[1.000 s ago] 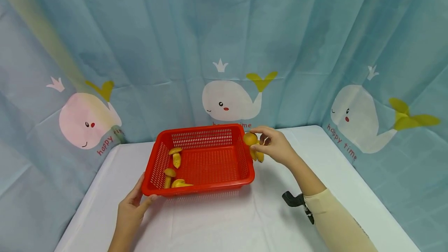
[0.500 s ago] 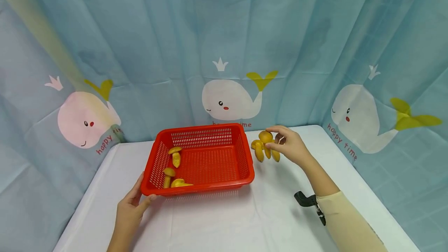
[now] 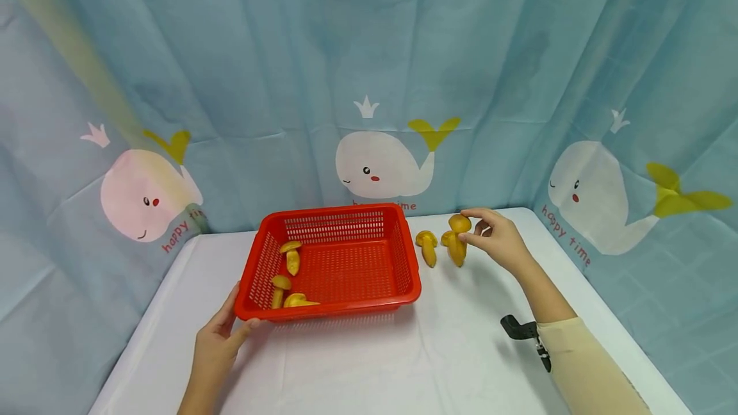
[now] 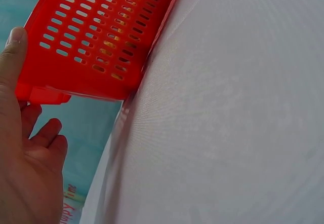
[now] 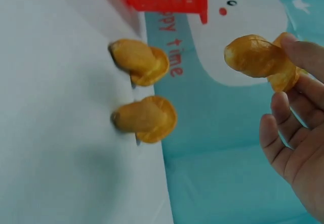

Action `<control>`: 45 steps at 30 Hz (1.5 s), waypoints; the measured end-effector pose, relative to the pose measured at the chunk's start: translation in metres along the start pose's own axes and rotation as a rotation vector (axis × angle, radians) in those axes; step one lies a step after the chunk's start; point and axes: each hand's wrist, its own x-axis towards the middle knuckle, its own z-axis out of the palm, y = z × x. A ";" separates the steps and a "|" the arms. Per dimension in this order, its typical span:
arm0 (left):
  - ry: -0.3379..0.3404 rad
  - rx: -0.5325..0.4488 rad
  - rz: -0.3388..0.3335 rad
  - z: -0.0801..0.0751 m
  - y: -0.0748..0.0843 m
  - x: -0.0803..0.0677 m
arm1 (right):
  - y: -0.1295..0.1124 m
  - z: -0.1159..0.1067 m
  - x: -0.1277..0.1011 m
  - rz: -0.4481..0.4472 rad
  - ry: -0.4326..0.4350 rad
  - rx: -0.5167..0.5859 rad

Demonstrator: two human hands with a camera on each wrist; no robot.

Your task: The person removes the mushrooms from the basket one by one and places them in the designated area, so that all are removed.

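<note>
Right hand (image 3: pixel 498 241) pinched a yellow mushroom (image 3: pixel 459 223) by its cap, raised above the desk (image 3: pixel 346 364) near two loose mushrooms (image 5: pixel 148 118), right of the red basket (image 3: pixel 346 308); left hand (image 3: pixel 216 341) gripped the basket's near-left corner. Judged risks: shallow pinch could have slipped; low stem could have knocked a neighbour.

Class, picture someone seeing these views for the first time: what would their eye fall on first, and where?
Probably the bright red basket on the white table, its near left corner held by the left hand. Next, likely the yellow mushroom pinched by the right hand, above the table to the basket's right. Behind, a white whale stands out on the blue cloth.
</note>
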 end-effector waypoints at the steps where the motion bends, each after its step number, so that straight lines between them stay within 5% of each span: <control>1: -0.001 0.002 -0.001 0.000 0.000 0.000 | 0.003 -0.001 0.000 0.006 0.000 -0.002; 45: -0.011 -0.028 0.016 -0.001 0.006 -0.002 | 0.087 -0.007 0.010 0.218 -0.044 -0.034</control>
